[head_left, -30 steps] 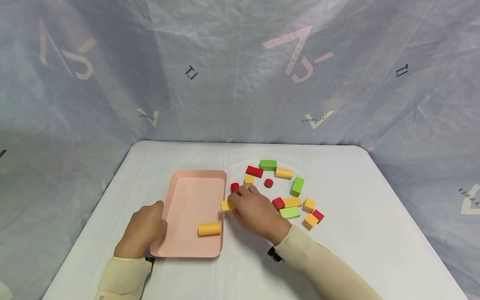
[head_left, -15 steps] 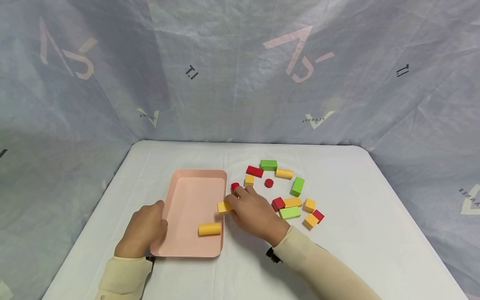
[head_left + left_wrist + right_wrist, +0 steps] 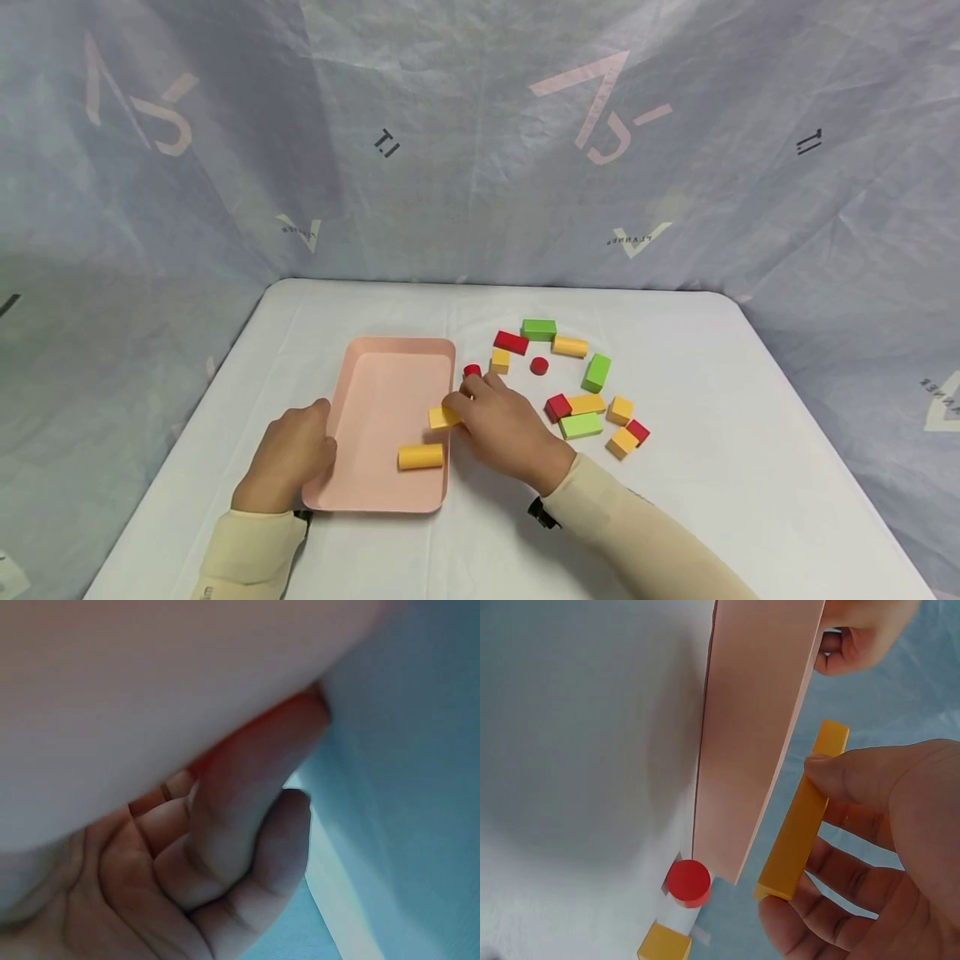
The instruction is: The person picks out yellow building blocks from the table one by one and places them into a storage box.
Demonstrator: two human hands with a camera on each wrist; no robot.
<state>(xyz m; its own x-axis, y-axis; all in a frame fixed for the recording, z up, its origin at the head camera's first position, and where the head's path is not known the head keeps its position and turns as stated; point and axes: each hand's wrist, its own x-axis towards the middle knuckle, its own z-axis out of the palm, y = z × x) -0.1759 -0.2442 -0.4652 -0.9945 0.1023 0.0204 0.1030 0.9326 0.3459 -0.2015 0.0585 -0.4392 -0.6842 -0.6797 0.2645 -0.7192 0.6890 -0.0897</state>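
A white table (image 3: 675,500) is bearing every part. On its left half, a pink tray (image 3: 375,400) is lying flat. The right hand (image 3: 510,433) is reaching across the tray's right rim, thumb and fingertips pinching a yellow block (image 3: 444,417); the block's free end is projecting over the tray's right interior. The left hand (image 3: 288,454) is gripping the left wall with curled fingers. A loosening pinch would likely be dropping the block against the rim. Uneven lifting by the left hand could be tilting the tray and rolling the yellow cylinder (image 3: 421,457), which is lying inside, near right. Knuckles passing too low could be toppling the small red cylinder (image 3: 472,371), which is sitting just beyond the right hand.
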